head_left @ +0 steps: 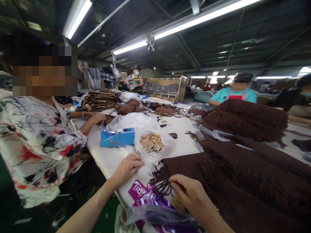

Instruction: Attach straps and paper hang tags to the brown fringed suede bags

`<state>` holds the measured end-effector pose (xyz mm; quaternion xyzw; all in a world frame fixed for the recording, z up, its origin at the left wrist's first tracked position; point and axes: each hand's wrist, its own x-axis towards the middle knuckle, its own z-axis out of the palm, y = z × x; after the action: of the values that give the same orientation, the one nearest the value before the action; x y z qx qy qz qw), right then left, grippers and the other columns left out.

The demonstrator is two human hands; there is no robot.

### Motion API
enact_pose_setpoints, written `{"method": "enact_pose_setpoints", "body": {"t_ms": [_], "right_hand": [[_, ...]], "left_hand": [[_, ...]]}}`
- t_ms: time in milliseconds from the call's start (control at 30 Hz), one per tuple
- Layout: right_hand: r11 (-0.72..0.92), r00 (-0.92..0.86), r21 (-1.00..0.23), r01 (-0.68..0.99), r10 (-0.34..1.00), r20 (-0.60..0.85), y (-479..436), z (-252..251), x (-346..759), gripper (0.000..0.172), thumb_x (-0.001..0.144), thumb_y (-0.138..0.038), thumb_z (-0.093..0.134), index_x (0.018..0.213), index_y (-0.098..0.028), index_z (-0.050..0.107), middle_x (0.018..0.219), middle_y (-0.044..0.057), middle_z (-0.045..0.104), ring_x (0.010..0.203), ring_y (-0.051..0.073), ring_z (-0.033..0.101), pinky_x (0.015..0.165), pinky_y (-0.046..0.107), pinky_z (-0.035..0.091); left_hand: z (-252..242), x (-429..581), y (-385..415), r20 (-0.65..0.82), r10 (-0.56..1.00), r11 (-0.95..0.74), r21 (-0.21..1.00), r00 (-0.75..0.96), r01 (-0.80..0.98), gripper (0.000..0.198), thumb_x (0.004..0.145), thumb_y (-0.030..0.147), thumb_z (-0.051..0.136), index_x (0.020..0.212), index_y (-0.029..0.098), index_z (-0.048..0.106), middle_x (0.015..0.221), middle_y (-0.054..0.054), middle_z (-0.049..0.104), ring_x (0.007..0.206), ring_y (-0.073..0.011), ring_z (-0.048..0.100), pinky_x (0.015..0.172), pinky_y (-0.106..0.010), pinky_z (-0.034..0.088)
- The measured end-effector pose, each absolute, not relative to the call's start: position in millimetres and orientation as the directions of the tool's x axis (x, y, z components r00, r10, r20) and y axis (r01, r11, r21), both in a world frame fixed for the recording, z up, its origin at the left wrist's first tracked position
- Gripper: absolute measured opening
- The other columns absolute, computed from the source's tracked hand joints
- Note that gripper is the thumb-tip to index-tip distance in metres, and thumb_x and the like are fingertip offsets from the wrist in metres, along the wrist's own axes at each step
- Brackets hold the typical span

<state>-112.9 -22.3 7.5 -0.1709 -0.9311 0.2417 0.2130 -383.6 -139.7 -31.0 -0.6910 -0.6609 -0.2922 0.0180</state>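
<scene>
My left hand (129, 167) rests with bent, closed fingers on a bundle of thin white plastic tag strings (146, 171), which shows on both sides of it. Just right of that, my right hand (190, 192) is closed at the fringed edge of a dark brown piece (187, 161). A brown card tag (178, 204) shows beneath its fingers, partly hidden by the hand. Between and below the hands lies a purple printed plastic bag (145, 194) with clear film over it.
A clear bag of card tags (152, 143) and a blue tape dispenser (117, 138) stand ahead. Fringed brown pieces (243, 119) are heaped at right. A person in a floral shirt (41, 136) sits close at left; other people work farther back.
</scene>
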Motion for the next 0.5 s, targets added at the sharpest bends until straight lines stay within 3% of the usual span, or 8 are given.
{"method": "enact_pose_setpoints", "body": {"t_ms": [167, 333, 500], "right_hand": [[0.812, -0.791, -0.182, 0.554, 0.582, 0.189, -16, 6, -177, 0.018, 0.097, -0.012, 0.049, 0.105, -0.018, 0.064, 0.099, 0.007, 0.070, 0.090, 0.020, 0.068, 0.075, 0.025, 0.049], [0.837, -0.824, -0.042, 0.546, 0.546, 0.152, -13, 10, -202, 0.021, 0.096, -0.008, 0.048, 0.093, -0.019, 0.066, 0.090, 0.006, 0.070, 0.079, 0.020, 0.070, 0.062, 0.024, 0.047], [0.814, -0.816, 0.089, 0.574, 0.558, 0.149, -6, 24, -157, 0.024, 0.089, 0.000, 0.048, 0.093, -0.017, 0.065, 0.096, 0.010, 0.066, 0.090, 0.027, 0.065, 0.065, 0.030, 0.049]], "left_hand": [[-31, -383, -141, 0.425, 0.904, -0.114, 0.354, -0.051, 0.928, 0.029, 0.096, 0.022, 0.046, 0.108, 0.025, 0.072, 0.108, -0.007, 0.068, 0.100, -0.0234, 0.053, 0.087, -0.036, 0.044], [-32, -384, -139, 0.427, 0.903, -0.121, 0.349, -0.043, 0.929, 0.028, 0.096, 0.023, 0.047, 0.108, 0.027, 0.072, 0.109, -0.006, 0.068, 0.100, -0.0227, 0.054, 0.087, -0.035, 0.044], [-32, -382, -140, 0.418, 0.907, -0.107, 0.336, -0.047, 0.936, 0.025, 0.095, 0.022, 0.049, 0.103, 0.026, 0.073, 0.106, -0.006, 0.069, 0.100, -0.0228, 0.055, 0.086, -0.035, 0.046]]}}
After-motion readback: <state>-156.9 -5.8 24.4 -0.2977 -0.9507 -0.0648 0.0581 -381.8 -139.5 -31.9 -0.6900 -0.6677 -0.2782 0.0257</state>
